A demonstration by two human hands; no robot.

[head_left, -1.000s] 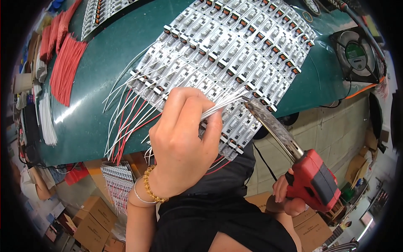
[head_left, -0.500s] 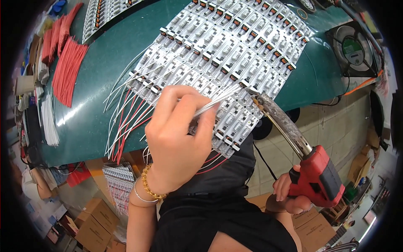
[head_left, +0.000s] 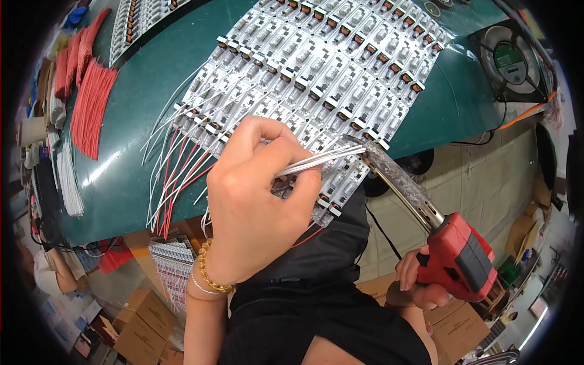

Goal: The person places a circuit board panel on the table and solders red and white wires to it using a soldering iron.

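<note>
My left hand (head_left: 255, 207) pinches a few white wires (head_left: 322, 159) between thumb and fingers, their tips pointing right at the near edge of a panel of white circuit modules (head_left: 316, 79). My right hand (head_left: 417, 283) grips a red soldering gun (head_left: 456, 255). Its long crusted metal tip (head_left: 389, 173) meets the ends of the white wires at the panel's near right corner. Red and white wires (head_left: 173, 176) trail off the panel's left edge onto the green table (head_left: 134, 121).
Bundles of red wires (head_left: 91, 106) and white wires (head_left: 67, 176) lie at the table's left. A second module strip (head_left: 137, 21) sits at the far left, a square fan (head_left: 511, 61) at the right. Cardboard boxes (head_left: 143, 322) stand on the floor below.
The soldering gun's tip has come up to the wire ends. My left hand has shifted slightly with the white wires along the panel's near edge.
</note>
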